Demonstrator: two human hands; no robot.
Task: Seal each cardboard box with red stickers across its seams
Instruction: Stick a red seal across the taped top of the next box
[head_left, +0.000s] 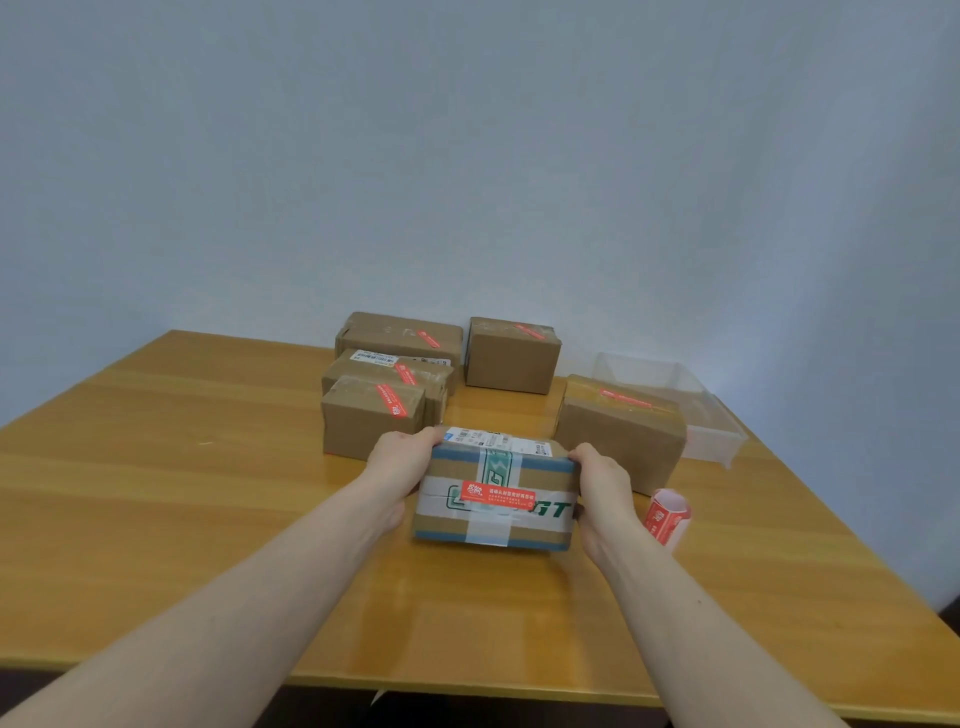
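A cardboard box (493, 514) with green lettering, clear tape and a red sticker (497, 493) across its near face sits in the middle of the table. My left hand (397, 470) grips its left end and my right hand (602, 486) grips its right end. A roll of red stickers (667, 514) lies on the table just right of my right wrist. Several more cardboard boxes with red stickers stand behind: three stacked close at the left (371, 415), one at the back centre (511, 356), one at the right (618, 431).
A clear plastic bin (696, 410) stands at the back right, behind the right box. The wooden table (156, 467) ends at a front edge near me and a right edge past the sticker roll. A plain wall rises behind.
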